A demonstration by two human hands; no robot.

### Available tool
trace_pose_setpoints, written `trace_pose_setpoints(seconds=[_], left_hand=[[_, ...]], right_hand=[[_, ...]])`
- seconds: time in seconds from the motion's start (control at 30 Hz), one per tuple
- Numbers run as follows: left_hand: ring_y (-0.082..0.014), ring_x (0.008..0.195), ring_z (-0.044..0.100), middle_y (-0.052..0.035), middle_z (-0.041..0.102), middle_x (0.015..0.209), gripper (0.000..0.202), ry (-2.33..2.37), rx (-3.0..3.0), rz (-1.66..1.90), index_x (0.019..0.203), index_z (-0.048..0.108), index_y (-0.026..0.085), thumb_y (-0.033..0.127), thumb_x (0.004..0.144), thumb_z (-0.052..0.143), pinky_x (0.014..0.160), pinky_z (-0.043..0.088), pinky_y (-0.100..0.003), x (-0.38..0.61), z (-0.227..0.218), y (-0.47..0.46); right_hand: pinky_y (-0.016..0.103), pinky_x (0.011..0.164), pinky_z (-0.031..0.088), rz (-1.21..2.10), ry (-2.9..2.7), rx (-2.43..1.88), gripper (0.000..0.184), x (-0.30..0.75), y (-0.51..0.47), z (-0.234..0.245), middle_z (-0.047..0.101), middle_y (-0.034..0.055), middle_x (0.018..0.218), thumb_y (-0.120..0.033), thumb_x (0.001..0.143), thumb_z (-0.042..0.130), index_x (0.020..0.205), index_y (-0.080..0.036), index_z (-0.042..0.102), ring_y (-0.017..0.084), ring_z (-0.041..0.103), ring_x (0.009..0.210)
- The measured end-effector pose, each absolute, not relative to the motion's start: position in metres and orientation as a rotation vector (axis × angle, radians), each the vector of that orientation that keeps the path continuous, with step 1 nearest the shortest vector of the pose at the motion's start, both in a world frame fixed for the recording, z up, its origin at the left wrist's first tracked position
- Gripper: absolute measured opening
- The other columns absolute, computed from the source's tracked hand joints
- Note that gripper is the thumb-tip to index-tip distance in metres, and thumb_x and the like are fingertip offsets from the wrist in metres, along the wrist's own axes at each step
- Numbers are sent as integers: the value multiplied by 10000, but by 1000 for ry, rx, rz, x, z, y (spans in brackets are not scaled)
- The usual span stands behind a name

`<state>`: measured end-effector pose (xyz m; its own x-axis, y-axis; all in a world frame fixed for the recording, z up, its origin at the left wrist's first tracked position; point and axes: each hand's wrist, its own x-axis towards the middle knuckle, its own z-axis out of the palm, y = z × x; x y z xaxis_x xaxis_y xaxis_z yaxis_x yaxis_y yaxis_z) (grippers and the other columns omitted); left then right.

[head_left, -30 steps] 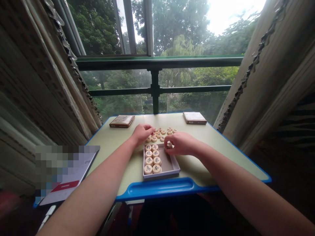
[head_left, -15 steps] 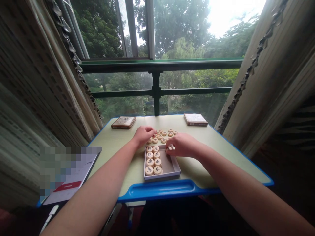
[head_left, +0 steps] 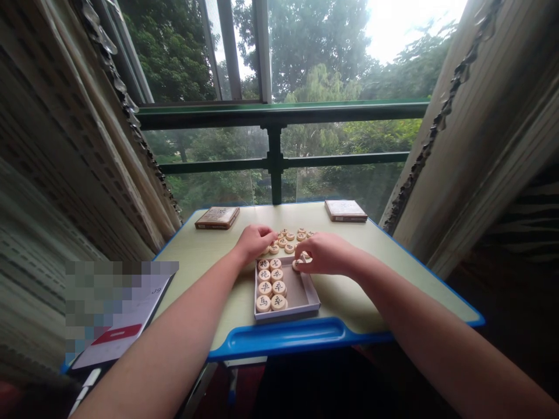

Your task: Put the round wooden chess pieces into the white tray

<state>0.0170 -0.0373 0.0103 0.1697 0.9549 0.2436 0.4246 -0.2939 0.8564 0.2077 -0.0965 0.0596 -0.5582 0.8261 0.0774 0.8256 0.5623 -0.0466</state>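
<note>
A shallow white box (head_left: 286,315) lies near the table's front edge, with two columns of round wooden Chinese chess pieces (head_left: 265,288) filling its left part. At the box's far right corner, my right hand (head_left: 327,254) pinches a single Chinese chess piece (head_left: 296,265) between thumb and fingers. Beyond the box is a group of loose Chinese chess pieces (head_left: 289,248). My left hand (head_left: 254,241) rests at the left side of that group, its thumb and fingers closed together. Whatever may be between those fingertips is hidden.
Flat wooden boxes lie at the table's far corners, one on the left (head_left: 217,217) and one on the right (head_left: 346,210). A tablet (head_left: 126,333) with a cable sits at the left edge. A blue tray groove (head_left: 286,334) runs along the front; curtains hang on both sides.
The piece in my right hand has tilted or shifted slightly at the box's corner. My left hand stays beside the loose pieces. The whole view has shifted a little.
</note>
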Motion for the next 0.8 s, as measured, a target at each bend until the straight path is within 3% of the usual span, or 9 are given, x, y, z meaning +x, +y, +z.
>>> trace_pose_setpoints(seconds=[0.2, 0.3, 0.43, 0.63, 0.8], left_hand=[[-146, 553, 524, -54, 628, 603, 298, 1343, 1885, 1059, 683, 683, 123, 398, 666, 569, 548, 419, -287, 19, 13, -40], [-188, 718, 573, -64, 664, 747, 236, 1299, 2025, 1056, 749, 710, 162, 335, 653, 581, 683, 455, -310, 19, 15, -40], [-216, 889, 570, -62, 667, 880, 157, 1290, 2124, 1016, 687, 716, 205, 253, 612, 588, 865, 414, -323, 20, 12, -36], [-188, 719, 595, -64, 667, 743, 229, 1397, 1752, 1085, 765, 697, 157, 235, 624, 535, 681, 459, -304, 15, 7, -29], [-174, 730, 595, -60, 672, 770, 263, 1382, 1686, 1179, 772, 696, 157, 188, 589, 509, 656, 454, -273, 9, 4, -23]], right_hand=[[227, 503, 311, -5, -2662, -1424, 193, 210, -93, 60, 657, 17, 720, -371, 707, 564, 797, -263, 695, 139, 547, 617], [224, 526, 324, -74, -2482, -1542, 250, 217, -81, 58, 663, 29, 757, -369, 771, 491, 880, -249, 681, 142, 553, 651], [222, 540, 340, -87, -2280, -1812, 315, 232, -61, 50, 656, 65, 899, -376, 785, 474, 995, -223, 651, 162, 566, 747], [235, 681, 409, 68, -2260, -1777, 294, 239, -48, 41, 612, 77, 1040, -311, 807, 472, 1030, -223, 641, 168, 568, 840], [259, 804, 405, 118, -2285, -1662, 287, 241, -40, 31, 608, 88, 1053, -228, 795, 476, 1022, -193, 649, 184, 556, 917]])
